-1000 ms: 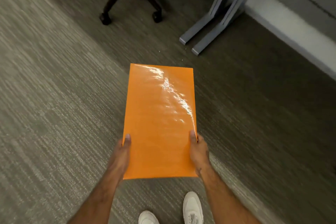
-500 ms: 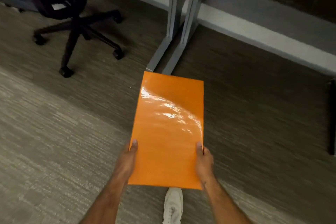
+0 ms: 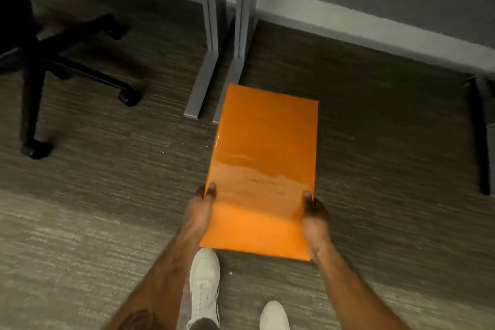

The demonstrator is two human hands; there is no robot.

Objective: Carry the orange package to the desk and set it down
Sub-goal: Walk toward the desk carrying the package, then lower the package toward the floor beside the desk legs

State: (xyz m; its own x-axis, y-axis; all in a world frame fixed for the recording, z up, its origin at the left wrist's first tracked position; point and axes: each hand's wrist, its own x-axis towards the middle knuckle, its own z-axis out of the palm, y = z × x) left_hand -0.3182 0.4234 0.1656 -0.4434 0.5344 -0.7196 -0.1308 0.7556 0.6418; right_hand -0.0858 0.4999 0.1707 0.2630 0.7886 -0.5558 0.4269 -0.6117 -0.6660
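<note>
The orange package (image 3: 263,169) is a flat, glossy rectangle held level in front of me above the carpet. My left hand (image 3: 199,211) grips its left edge near the close end, thumb on top. My right hand (image 3: 314,215) grips the right edge the same way. The desk shows only as two grey metal legs with long feet (image 3: 206,61) straight ahead, just beyond the package's far edge; its top is out of view.
A black office chair base with castors (image 3: 53,61) stands at the left. Another dark leg (image 3: 482,136) rises at the right edge. A grey and white wall base (image 3: 348,19) runs behind the legs. My white shoes (image 3: 205,284) step on grey carpet.
I have walked closer to the desk legs, which now sit nearer and more central. The chair has slid toward the left edge. Both hands keep the same grip on the package.
</note>
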